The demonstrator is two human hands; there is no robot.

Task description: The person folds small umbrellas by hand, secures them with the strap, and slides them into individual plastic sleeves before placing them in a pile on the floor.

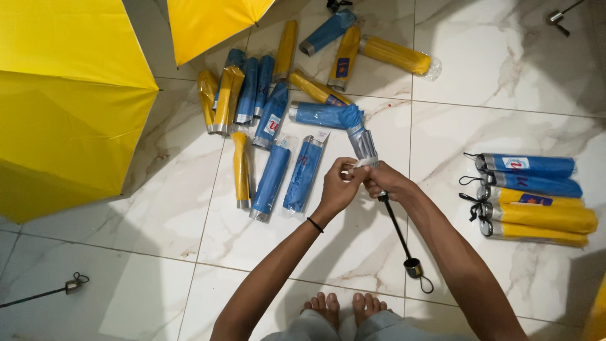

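Covering marble floor (pixel 505 88) (apparently tiled): folded umbrellas (pixel 271 113).

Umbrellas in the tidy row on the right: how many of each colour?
Blue folded umbrellas: 2
Yellow folded umbrellas: 3
Total: 5
Not counted: the half-folded blue umbrella being held.

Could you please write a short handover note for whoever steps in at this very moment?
Left hand: pinching the white strap at the folded canopy.
Right hand: gripping the blue umbrella, shaft and handle pointing down toward the feet.
Done: five wrapped umbrellas lined up neatly on the right.
Left: the one in hand is not yet fastened; a loose pile of sleeved umbrellas lies ahead on the marble floor; open yellow umbrellas sit at the left.
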